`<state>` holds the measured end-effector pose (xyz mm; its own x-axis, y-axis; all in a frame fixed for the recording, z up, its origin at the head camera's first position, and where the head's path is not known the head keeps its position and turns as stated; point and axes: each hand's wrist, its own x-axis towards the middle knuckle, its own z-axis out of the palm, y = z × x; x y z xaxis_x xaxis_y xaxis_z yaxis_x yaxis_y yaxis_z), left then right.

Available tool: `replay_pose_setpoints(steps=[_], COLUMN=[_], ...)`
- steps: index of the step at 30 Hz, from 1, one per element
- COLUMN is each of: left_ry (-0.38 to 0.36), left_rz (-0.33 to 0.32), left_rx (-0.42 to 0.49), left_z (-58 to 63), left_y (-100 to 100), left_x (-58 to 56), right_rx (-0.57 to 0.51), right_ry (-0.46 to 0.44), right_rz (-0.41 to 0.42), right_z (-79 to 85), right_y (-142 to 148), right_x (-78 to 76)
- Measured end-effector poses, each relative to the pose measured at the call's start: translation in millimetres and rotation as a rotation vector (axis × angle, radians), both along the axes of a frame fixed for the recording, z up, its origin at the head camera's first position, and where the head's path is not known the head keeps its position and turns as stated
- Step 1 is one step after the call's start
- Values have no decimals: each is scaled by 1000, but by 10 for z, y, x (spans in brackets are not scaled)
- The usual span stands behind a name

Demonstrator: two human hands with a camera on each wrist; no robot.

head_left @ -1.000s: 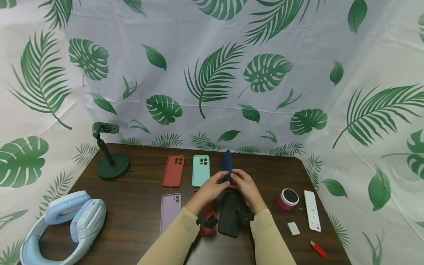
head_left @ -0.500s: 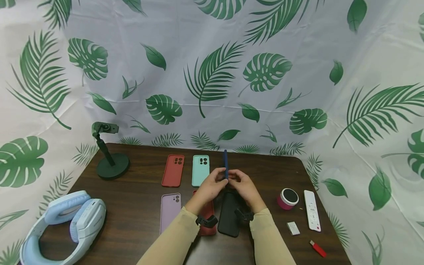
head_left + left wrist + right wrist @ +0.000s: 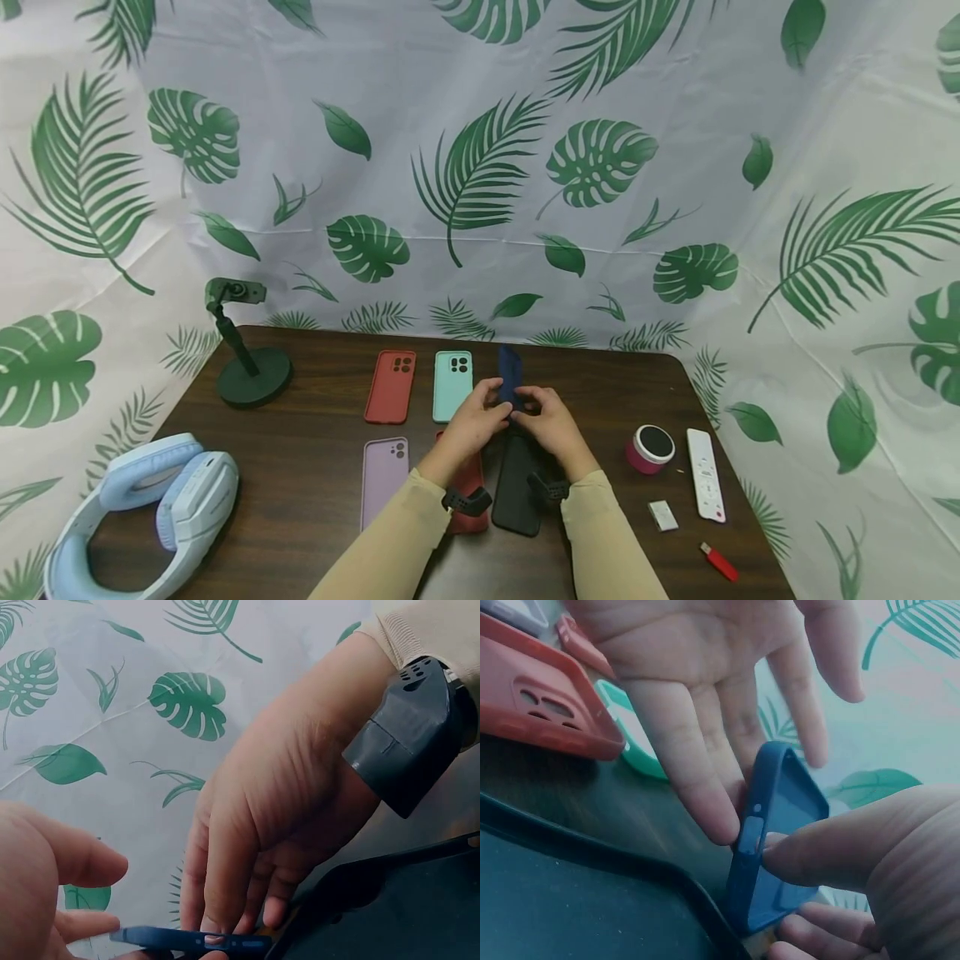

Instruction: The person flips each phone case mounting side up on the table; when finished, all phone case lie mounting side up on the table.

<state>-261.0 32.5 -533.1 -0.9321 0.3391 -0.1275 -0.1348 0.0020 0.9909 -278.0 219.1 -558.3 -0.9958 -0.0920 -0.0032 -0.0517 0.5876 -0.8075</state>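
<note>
Between both hands stands a blue phone case (image 3: 510,371), tilted above the table. In the head view the left hand (image 3: 468,425) pinches its near left side with thumb and fingertips. From the right, the right hand (image 3: 553,427) holds its near end. In the right wrist view, the right thumb (image 3: 802,859) reaches against the open inner side of the blue case (image 3: 784,825), while a left fingertip touches its outer edge. A black phone or phone case (image 3: 517,487) lies below the hands. Under the left wrist, a red case (image 3: 468,492) is partly hidden.
Left of the hands lie a red phone case (image 3: 391,387), a mint case (image 3: 453,387) and a lilac case (image 3: 384,479). Headphones (image 3: 202,500) and a webcam stand (image 3: 251,375) occupy the left. A jar (image 3: 650,450), white remote (image 3: 706,475), small white block (image 3: 663,515) and red USB stick (image 3: 718,562) lie right.
The blue case, nearly edge-on half a second ago, has turned so that a broad face shows to the head view. Both hands keep about the same place, their fingers slightly shifted.
</note>
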Motion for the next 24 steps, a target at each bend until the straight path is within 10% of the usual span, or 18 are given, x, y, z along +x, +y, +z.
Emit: replay_pose_setpoints(steps=[13,24], left_ry=[60,6], left_rz=[29,-51], left_rx=[-311,-367], left_z=[26,27], left_y=[-30,-7], left_x=[-10,11], right_rx=[-27,-59], right_ry=[-37,-40], right_rz=[-31,-119], right_z=[10,35], right_y=[15,39], right_x=[-7,-3])
